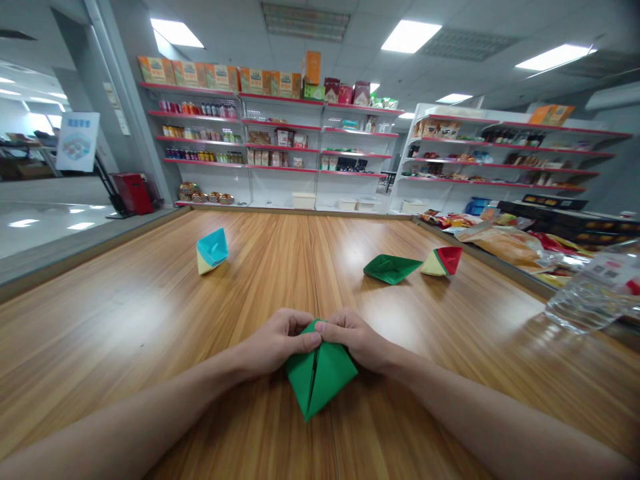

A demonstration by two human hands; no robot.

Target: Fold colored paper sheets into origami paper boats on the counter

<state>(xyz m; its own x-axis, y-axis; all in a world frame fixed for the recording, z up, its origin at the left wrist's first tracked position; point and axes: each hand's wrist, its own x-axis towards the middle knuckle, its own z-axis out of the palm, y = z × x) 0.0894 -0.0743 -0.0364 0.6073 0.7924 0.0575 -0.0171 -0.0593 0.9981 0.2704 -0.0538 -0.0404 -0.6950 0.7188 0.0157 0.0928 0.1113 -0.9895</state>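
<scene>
A folded sheet of green paper [330, 377], shaped like a diamond with a slit down its middle, is held low over the near part of the table. My left hand [275, 343] pinches its far left edge, thumb on top. My right hand [357, 337] grips it from the other side, its thumb close to the left one at the upper corner. The fingers under the paper are hidden. Farther off stand a green paper boat [391, 269], a red and yellow folded paper boat [443, 261] and a blue and yellow one [213, 251].
The wooden table [270, 267] has a raised edge at the back. On the right lie a clear plastic bottle [595, 293] and snack bags [505, 243]. Shelves of goods [280, 147] stand behind, with a red box [133, 193] on the floor at left.
</scene>
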